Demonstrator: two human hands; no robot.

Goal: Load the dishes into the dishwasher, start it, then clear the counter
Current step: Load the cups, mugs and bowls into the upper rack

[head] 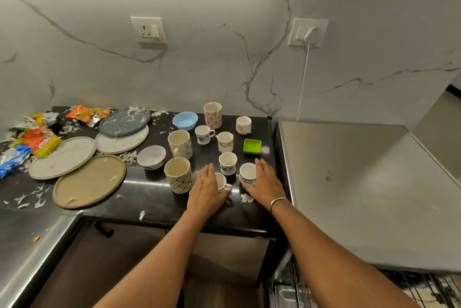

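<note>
Head camera looks down on a black counter [149, 198] crowded with dirty dishes. Both bare arms reach forward to its front right part. The left hand [208, 188] lies with fingers straight and pressed together against the left side of a small handled cup [222, 181], which it partly hides. The right hand [264, 183], a thin bangle [278, 201] on its wrist, lies the same way, fingers straight and together along the right side of a patterned cup [248, 173]. Both cups stand upright on the counter.

Just behind them stand 4 more small cups, with a lime green square dish [252, 146] near the right edge. Left of the hands are 2 tall spotted mugs [178, 174], and a flowered tall mug [212, 115] stands by the wall beside a blue bowl [185, 120]. A pale bowl [151, 156] sits next to 4 overlapping plates [89, 180]. Bright snack wrappers [37, 140] and white scraps litter the far left.

At the lower right corner a wire dishwasher rack [424, 285] shows below a steel worktop [349, 170].
</note>
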